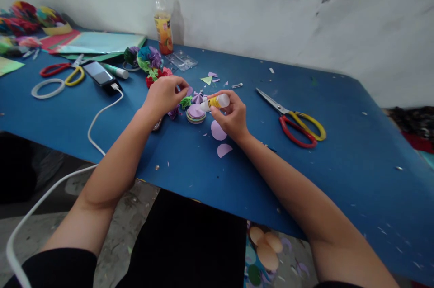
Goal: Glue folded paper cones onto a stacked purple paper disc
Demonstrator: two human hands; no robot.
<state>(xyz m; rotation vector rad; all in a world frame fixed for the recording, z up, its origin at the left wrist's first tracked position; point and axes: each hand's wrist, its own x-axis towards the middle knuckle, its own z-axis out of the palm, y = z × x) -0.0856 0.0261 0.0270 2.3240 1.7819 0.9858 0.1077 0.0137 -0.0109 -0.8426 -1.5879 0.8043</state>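
Note:
My right hand (233,114) is wrapped round a small white glue bottle (219,101) with a yellow label, tilted so its nozzle points left and down over a stack of round paper discs (195,115) topped in purple. My left hand (167,93) is pinched at the fingertips on a small purple paper piece (190,92), mostly hidden by the fingers. Between the hands lie a folded purple paper flower (197,97) and a crinkled green one (186,102). Below my right hand are a loose purple paper disc (218,130) and a cut purple piece (224,150).
Red-and-yellow-handled scissors (294,125) lie on the blue table (339,179) at right; another pair (69,71) is at left. A phone (101,75) has a white cable (93,120) crossing the table edge. A juice bottle (163,25) stands by the wall, near crinkled paper flowers (149,58).

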